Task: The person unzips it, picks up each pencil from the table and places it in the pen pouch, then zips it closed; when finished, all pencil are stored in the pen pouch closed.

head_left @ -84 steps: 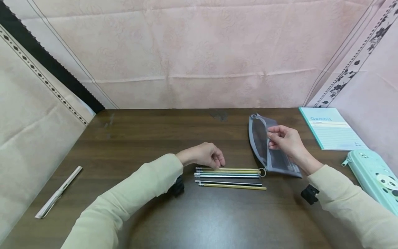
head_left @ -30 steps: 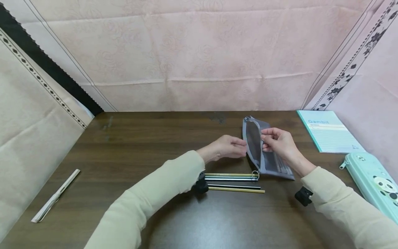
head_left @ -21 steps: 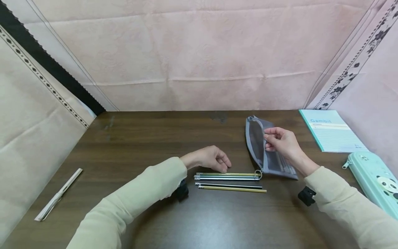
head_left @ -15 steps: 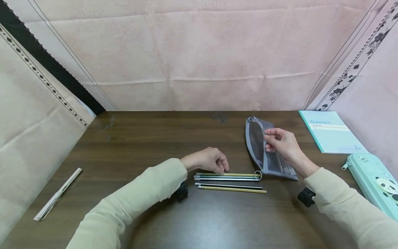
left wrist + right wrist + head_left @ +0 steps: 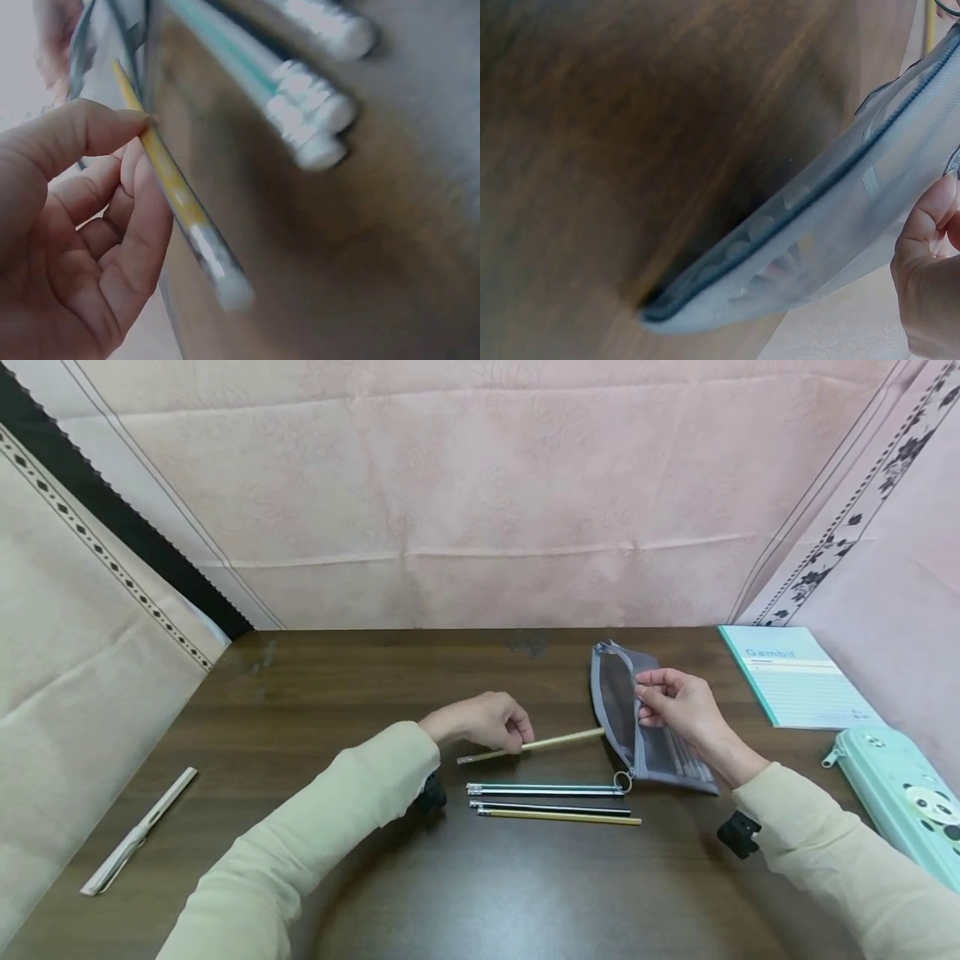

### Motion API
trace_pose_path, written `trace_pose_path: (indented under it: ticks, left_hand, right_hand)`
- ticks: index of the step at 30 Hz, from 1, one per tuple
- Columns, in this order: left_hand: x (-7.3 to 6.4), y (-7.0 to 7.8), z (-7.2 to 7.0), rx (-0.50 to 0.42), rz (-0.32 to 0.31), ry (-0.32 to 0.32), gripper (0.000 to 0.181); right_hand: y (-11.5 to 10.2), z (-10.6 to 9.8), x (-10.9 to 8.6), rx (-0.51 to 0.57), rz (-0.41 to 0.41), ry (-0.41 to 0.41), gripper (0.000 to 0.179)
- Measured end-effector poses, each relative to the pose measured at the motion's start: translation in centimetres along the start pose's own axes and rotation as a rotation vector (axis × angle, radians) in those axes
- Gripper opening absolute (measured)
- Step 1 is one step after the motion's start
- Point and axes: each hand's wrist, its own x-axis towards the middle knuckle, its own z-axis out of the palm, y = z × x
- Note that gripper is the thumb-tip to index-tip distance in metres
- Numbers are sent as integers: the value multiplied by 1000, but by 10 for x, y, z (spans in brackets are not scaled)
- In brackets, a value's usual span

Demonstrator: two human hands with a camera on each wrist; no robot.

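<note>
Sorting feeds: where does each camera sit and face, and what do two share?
Head: on the head, facing forward and down at the table; left grip, right grip and both sleeves show.
Left wrist: on that wrist, facing the yellow pencil in the left grip; that grip at left.
Right wrist: on that wrist, facing the pouch and table; right grip at right edge.
Shared: head and left wrist both show that yellow pencil.

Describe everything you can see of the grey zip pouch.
The pouch is soft-looking, grey-blue and partly see-through, with a zip edge and a ring at its near corner. It rests on the table, unzipped, its mouth gaping towards a yellow pencil; contact is unclear. The right hand pinches its rim. Contents show only as blurred shapes.
</note>
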Motion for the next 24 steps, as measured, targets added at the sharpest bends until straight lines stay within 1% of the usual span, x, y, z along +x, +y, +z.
trace_pose_path:
  ticks: [1, 3, 5, 8, 10, 14, 16, 18, 21, 24]
  left_hand:
    - [2, -1, -3, -59, -14, -3, 14]
    - [6, -2, -7, -210, -50, -13, 16]
    - [12, -4, -7, -365, -77, -27, 20]
    - [22, -3, -2, -573, -105, -36, 25]
    - [29, -1, 4, -696, -109, -37, 29]
    - [41, 10, 14, -912, -103, -37, 36]
    - [46, 17, 19, -987, -104, -36, 39]
    - [51, 25, 23, -1029, -104, -22, 40]
    - [59, 34, 29, -1063, -112, 19, 42]
    - [67, 41, 35, -1096, -124, 77, 45]
  right_hand:
    - [0, 0, 0, -3, 0, 3, 37]
    - [-1, 0, 0, 1, 1, 3, 37]
    - [-1, 0, 0, 18, 1, -5, 38]
    - [-1, 1, 0, 35, -2, -15, 39]
    - [-2, 2, 0, 35, -3, -15, 38]
    - [-2, 2, -1, 19, 5, -8, 36]
    - [-2, 2, -1, 15, 5, -8, 37]
    - [-1, 2, -1, 8, 5, -8, 37]
    - [-2, 3, -1, 11, 8, -9, 38]
    - [-1, 3, 0, 14, 11, -7, 37]
